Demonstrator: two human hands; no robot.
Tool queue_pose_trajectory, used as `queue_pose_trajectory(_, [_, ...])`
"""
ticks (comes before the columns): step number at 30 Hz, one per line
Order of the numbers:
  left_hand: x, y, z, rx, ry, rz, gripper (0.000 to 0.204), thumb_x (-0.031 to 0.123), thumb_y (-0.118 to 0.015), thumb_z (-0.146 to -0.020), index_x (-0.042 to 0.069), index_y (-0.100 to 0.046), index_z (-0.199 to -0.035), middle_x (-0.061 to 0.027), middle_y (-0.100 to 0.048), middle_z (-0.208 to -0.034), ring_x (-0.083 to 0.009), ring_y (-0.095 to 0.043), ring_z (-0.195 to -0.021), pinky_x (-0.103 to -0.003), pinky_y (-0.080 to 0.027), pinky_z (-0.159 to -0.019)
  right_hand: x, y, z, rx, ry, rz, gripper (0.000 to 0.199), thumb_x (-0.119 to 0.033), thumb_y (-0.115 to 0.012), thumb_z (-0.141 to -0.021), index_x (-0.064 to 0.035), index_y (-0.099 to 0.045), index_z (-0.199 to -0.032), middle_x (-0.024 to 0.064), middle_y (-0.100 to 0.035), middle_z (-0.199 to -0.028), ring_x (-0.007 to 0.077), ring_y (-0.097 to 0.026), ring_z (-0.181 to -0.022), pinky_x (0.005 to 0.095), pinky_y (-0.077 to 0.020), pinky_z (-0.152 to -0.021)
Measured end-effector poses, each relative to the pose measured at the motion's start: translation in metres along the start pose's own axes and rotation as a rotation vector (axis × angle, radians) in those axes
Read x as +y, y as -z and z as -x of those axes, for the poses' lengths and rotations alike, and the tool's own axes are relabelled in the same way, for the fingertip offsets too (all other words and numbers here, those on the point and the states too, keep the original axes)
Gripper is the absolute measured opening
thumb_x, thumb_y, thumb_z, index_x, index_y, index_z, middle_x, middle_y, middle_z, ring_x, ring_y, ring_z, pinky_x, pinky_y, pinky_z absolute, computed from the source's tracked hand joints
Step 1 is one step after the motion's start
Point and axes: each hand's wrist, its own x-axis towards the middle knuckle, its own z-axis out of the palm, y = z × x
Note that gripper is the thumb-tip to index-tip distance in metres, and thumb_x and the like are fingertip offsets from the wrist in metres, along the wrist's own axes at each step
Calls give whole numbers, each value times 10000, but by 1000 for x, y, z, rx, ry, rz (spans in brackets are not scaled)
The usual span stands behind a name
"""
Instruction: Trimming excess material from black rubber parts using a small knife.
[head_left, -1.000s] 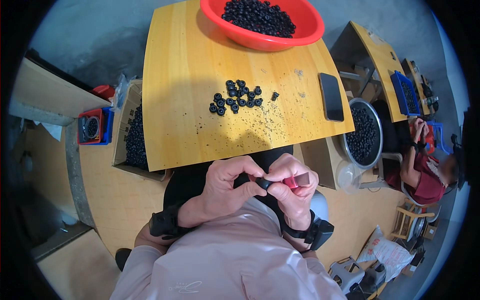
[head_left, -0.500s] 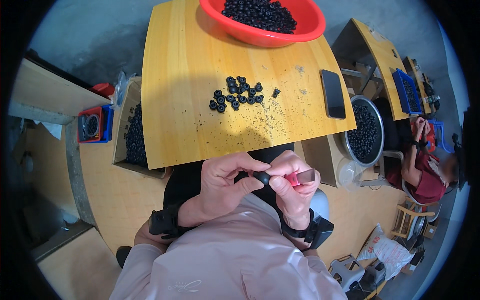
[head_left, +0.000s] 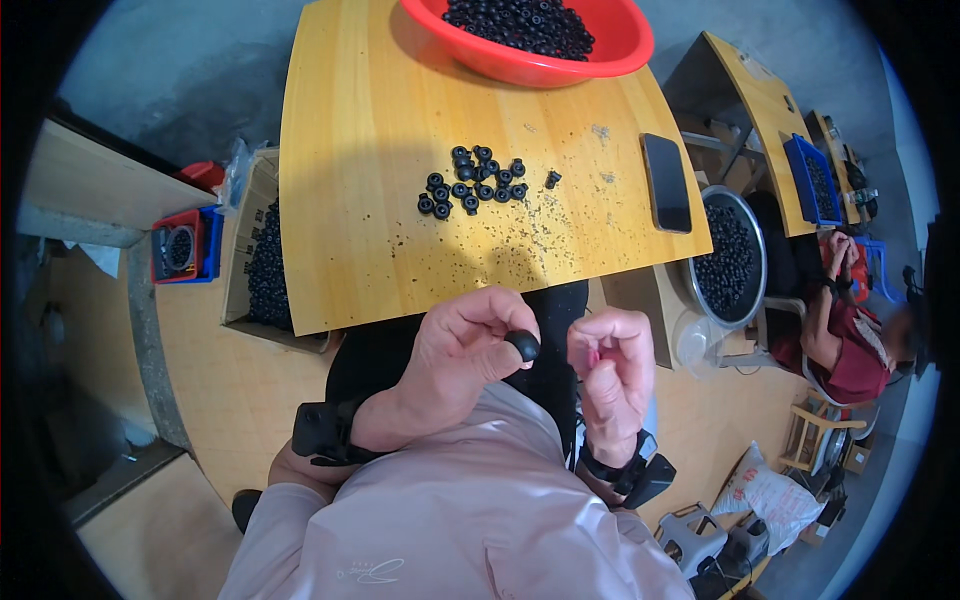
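Black part [head_left: 522, 345], small and rounded, sits pinched between thumb and fingers of the left hand [head_left: 465, 345], held near the body below the bench [head_left: 340, 200] edge. The right hand [head_left: 610, 365] is curled just beside it, closed on something small and reddish that I cannot make out. A small cluster [head_left: 475, 180] of like parts lies mid-bench, seemingly the handled ones; the red bowl [head_left: 620, 55] at the far edge is heaped full, so most of the work looks left.
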Motion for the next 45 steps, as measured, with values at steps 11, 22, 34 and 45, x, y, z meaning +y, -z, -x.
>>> queue_pose_trajectory(11, [-1,-2,2,-52,-9,6,195,159,-640,-792,2,-536,-836,-45,-513,-784,-93,-487,-714,-207,-384,-645,-17,-10,-1,-108,253,386,167,-99,-608,-797,16,-520,-879,105,-574,-677,185,-524,-490,251,-398,-461])
queue_pose_trajectory(22, [7,1,5,-69,50,-77,121,71,-601,-779,-13,-536,-836,-27,-509,-785,-63,-474,-700,-181,-374,-624,-23,-19,1,-126,242,466,199,-111,-616,-794,27,-505,-886,121,-582,-695,207,-546,-498,261,-422,-466])
queue_pose_trajectory(34, [11,3,8,-113,34,-82,95,-41,-561,-774,-8,-538,-861,-8,-534,-797,-43,-485,-724,-178,-397,-661,-22,-22,2,-126,216,439,189,-100,-612,-791,24,-514,-894,117,-579,-695,201,-551,-507,256,-425,-477])
queue_pose_trajectory(45, [8,13,15,-138,11,-172,281,252,-658,-789,14,-520,-732,-41,-520,-696,-97,-473,-632,-210,-375,-578,31,21,-27,288,-21,515,77,-59,-477,-862,-37,-498,-933,-30,-422,-614,36,-346,-556,191,-288,-494])
